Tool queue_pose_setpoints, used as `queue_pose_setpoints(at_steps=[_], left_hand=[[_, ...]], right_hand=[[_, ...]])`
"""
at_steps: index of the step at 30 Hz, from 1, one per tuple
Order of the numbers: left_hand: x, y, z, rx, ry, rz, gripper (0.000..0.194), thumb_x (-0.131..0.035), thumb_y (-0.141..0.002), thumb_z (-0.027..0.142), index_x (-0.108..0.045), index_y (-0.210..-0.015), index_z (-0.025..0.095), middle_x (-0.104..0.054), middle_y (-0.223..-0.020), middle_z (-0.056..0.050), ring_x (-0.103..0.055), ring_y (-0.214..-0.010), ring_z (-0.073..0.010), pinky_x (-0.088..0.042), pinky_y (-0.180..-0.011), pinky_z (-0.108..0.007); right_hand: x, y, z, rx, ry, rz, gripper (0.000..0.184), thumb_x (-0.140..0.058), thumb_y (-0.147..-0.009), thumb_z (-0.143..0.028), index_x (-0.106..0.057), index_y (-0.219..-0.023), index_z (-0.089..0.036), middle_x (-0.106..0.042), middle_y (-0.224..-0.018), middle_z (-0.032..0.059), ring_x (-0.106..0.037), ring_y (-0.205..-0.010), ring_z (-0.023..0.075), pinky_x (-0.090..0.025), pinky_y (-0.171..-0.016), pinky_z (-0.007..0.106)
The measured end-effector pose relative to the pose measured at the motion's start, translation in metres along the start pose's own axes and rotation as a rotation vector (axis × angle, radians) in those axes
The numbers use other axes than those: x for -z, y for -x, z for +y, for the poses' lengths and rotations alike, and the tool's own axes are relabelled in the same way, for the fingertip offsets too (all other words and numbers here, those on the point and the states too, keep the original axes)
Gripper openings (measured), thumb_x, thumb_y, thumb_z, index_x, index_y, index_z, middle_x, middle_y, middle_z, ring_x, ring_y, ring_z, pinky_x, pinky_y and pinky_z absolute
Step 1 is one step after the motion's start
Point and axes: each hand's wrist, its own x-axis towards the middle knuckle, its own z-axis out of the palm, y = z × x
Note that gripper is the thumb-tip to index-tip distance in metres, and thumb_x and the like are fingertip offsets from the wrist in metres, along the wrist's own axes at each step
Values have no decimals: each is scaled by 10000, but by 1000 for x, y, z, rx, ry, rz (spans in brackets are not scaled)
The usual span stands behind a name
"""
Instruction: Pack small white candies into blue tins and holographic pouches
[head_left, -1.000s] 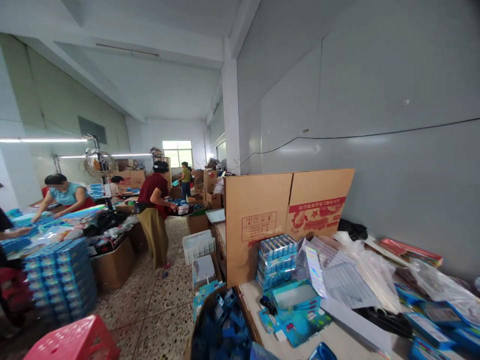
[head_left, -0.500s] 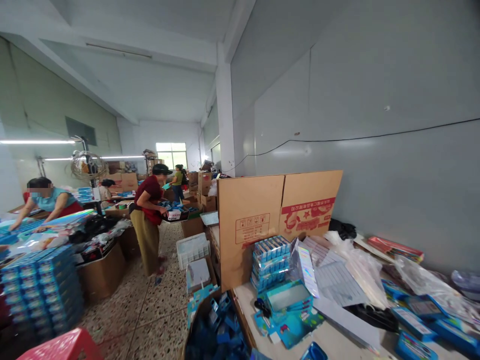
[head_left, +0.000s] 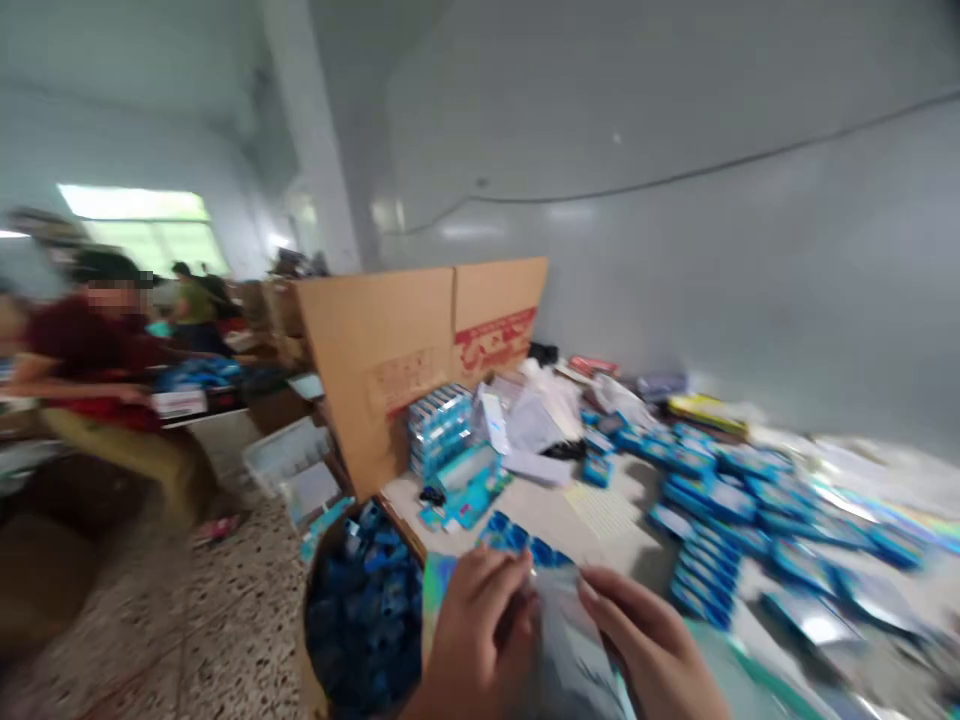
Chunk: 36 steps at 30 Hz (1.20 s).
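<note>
My left hand [head_left: 480, 630] and my right hand [head_left: 652, 640] are at the bottom centre, over the near edge of the table. Between them is a silvery-grey plastic packet [head_left: 570, 640], blurred by motion. Fingers of both hands close on its upper corners, and its lower end runs out of view. Just beyond my left hand lie several blue boxes [head_left: 517, 535] in a row. A shiny rainbow-coloured sheet [head_left: 436, 590] shows beside that hand. To the right of my right hand sits another row of small blue boxes [head_left: 705, 575].
A brown cardboard panel [head_left: 375, 330] stands upright at the table's far left, with stacked blue boxes [head_left: 439, 425] before it. On the floor is a large carton of blue pieces [head_left: 367, 610]. A co-worker in dark red [head_left: 97, 340] bends over a box at left. Plastic bags [head_left: 555, 400] lie near the wall.
The view has swung right and down, showing more of the table. Both my hands have come into view with the silvery-grey plastic packet between them.
</note>
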Motion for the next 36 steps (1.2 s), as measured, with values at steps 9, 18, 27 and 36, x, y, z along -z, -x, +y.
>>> queue_pose_setpoints(at_steps=[9, 18, 27, 36], left_hand=[[-29, -25, -7, -160, 41, -93, 379, -565, -924, 157, -604, -1286, 265, -646, -1249, -80, -597, -1168, -223, -518, -987, -399], [-69, -71, 23, -428, 155, -236, 383, -555, -934, 136, -570, -1313, 194, -681, -1174, -102, -622, -1103, -219, -510, -963, -395], [-85, -68, 35, -276, 342, -343, 264, -593, -931, 224, -629, -1191, 200, -717, -1098, -61, -668, -1013, -185, -535, -888, -320], [-79, -90, 43, -119, 436, -655, 161, -560, -940, 312, -684, -973, 216, -713, -944, -42, -668, -904, -191, -533, -784, -308]], right_hand=[[19, -9, -1, -140, -238, 28, 354, -806, -679, -480, -770, -864, -180, -642, -688, 13, -480, -588, 117, -372, -547, 237], [52, 2, -3, -44, -220, 143, 238, -755, -720, -417, -788, -813, -201, -674, -702, 16, -506, -618, 117, -391, -551, 231], [70, 13, 6, 100, -178, 214, 306, -742, -785, -414, -732, -1013, -211, -709, -824, 29, -644, -771, 153, -503, -701, 273], [95, 14, -6, 168, 477, 127, 157, -618, -878, -272, -753, -935, -215, -727, -763, 28, -605, -646, 146, -459, -599, 272]])
